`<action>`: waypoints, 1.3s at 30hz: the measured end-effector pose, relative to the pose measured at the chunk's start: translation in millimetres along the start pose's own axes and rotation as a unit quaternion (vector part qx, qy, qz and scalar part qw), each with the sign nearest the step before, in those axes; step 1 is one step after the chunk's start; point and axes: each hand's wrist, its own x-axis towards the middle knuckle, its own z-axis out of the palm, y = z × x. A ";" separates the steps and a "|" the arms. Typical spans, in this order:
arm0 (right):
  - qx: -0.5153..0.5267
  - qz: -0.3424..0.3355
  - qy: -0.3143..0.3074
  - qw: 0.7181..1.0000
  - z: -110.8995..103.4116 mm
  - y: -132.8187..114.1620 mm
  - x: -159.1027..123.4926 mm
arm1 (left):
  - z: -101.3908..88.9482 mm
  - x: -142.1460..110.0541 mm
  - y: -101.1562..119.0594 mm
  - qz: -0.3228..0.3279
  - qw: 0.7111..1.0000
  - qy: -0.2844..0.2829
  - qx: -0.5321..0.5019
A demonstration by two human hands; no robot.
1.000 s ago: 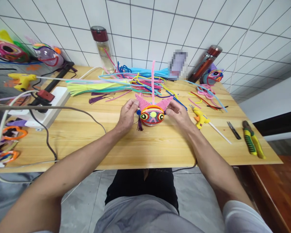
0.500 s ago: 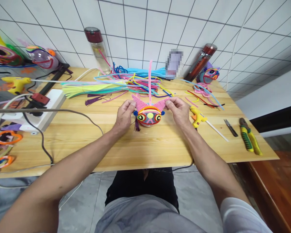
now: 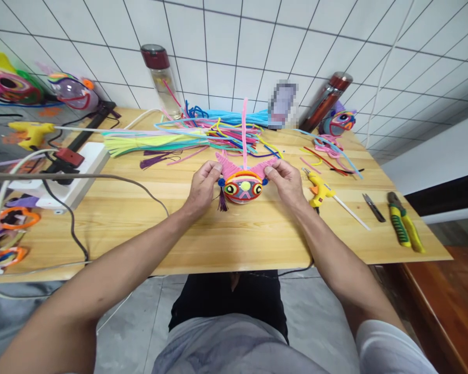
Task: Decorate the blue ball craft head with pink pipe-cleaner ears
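Note:
Between my hands is a pipe-cleaner animal-face ornament (image 3: pixel 244 189) with round yellow-and-black eyes, an orange band and two pink pointed ears. A pink pipe cleaner (image 3: pixel 245 132) rises upright behind its top. My left hand (image 3: pixel 203 187) pinches the ear on the left between thumb and fingers. The ear on the right is pinched by my right hand (image 3: pixel 286 182). Blue pompoms sit at both sides of the face, and a dark purple tassel (image 3: pixel 222 200) hangs below the left one. Whether the ornament's underside touches the table cannot be made out.
Bundled pipe cleaners (image 3: pixel 156 141) lie behind the ornament. On the right are a yellow glue gun (image 3: pixel 320 191), small snips (image 3: pixel 373 208) and pliers (image 3: pixel 405 223). A power strip (image 3: pixel 80 176) with cables and another glue gun (image 3: pixel 31 134) occupy the left. Two bottles stand by the wall.
My right hand has moved from beside the right pompom up onto the right ear, uncovering the pompom. My left hand keeps its pinch. The view has shifted slightly.

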 end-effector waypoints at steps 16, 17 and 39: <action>0.006 0.008 -0.024 1.000 2.5 -2.4 -2.1 | 2.1 -4.7 8.6 0.008 0.999 -0.011 0.037; 0.009 0.009 -0.029 0.999 2.4 -2.3 -2.2 | 2.5 -5.7 9.5 0.002 0.999 -0.025 0.035; 0.045 -0.011 -0.068 0.997 1.9 5.0 -2.5 | 6.5 -5.8 2.8 -0.074 0.972 -0.172 0.140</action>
